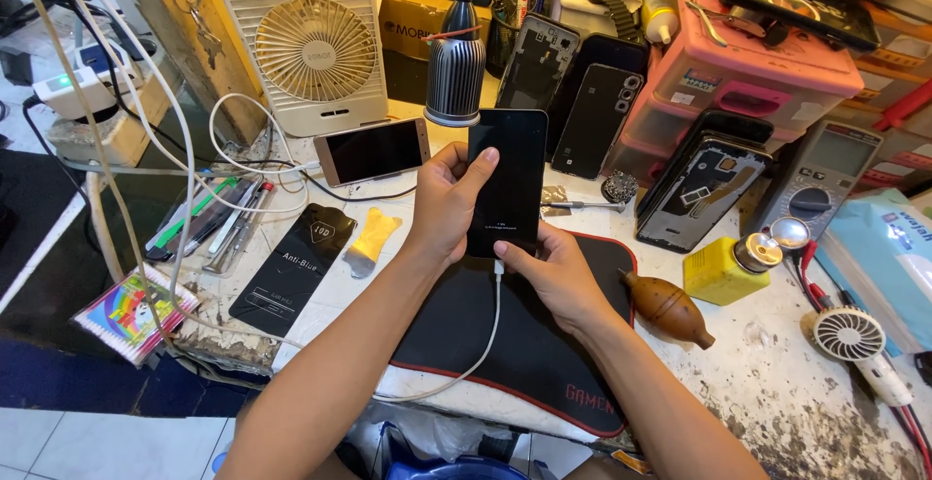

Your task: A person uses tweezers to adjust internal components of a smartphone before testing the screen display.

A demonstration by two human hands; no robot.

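A black smartphone (507, 179) with a dark screen is held upright over a black mat (524, 354). My left hand (449, 198) grips its left edge, thumb resting on the screen. My right hand (555, 271) holds its bottom end, fingers at the plug of a white charging cable (482, 349) that loops down across the mat.
A small white fan (313, 43) and a lamp head (455, 72) stand behind. A gold phone (372, 152), a black screen-protector packet (293, 266), tools (218, 223), phone back covers (701, 184), a yellow bottle (728, 268), a brown blower bulb (668, 310) and pink drawers (752, 82) crowd the bench.
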